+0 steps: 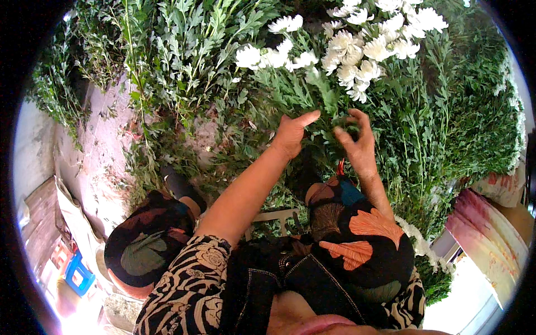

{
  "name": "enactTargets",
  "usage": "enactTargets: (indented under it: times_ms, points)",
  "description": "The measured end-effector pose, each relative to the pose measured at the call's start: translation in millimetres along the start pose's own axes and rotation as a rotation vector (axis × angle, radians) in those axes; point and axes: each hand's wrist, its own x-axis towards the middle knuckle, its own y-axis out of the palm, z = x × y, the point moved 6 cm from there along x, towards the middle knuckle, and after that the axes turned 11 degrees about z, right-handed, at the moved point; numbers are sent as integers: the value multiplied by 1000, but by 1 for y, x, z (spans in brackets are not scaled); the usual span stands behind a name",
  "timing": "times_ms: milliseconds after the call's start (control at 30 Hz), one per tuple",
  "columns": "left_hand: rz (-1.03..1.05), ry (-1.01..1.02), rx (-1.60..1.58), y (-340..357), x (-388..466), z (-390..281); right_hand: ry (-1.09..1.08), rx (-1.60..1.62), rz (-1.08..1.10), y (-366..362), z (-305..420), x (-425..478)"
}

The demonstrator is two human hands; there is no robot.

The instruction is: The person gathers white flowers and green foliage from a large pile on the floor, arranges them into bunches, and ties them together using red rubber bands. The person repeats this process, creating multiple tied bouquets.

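My left hand [292,135] is around the leafy stems of white chrysanthemums [305,93], with its thumb laid across them and its other fingers hidden beneath the foliage. White blooms [274,57] spread above that hand. To the right, my right hand [359,140] is slightly blurred, its thumb and curled fingers apart. I see nothing held in it; dark green leaves lie just beyond its fingertips. A denser cluster of white chrysanthemum heads [354,54] sits above the right hand.
Chrysanthemum stems [188,46] are heaped at upper left, and a large pile [465,104] fills the right side. Loose leaves litter the floor [102,150]. A small red item [340,166] shows near my right knee. A blue plastic stool [78,274] stands at lower left, a patterned cloth [488,238] at right.
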Motion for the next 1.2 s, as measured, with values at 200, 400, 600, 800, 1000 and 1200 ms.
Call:
enactTargets:
  times_ms: [200,400,600,800,1000,1200]
  points:
    - [-89,-54,102,0,-1,-1,-110,-13,-149,-15,-22,-3]
    - [-129,-126,194,2,-4,14,-72,180,-184,-27,-5,0]
    - [83,189,242,18,7,11,-158,-257,10,8,-2,0]
    - [-264,-117,121,5,0,25,-46,65,31,9,-35,-8]
    - [170,9,11,38,0,3,-46,234,-106,-11,-34,-2]
    - [324,-53,-403,33,11,42,-70,0,-109,12,-18,-3]
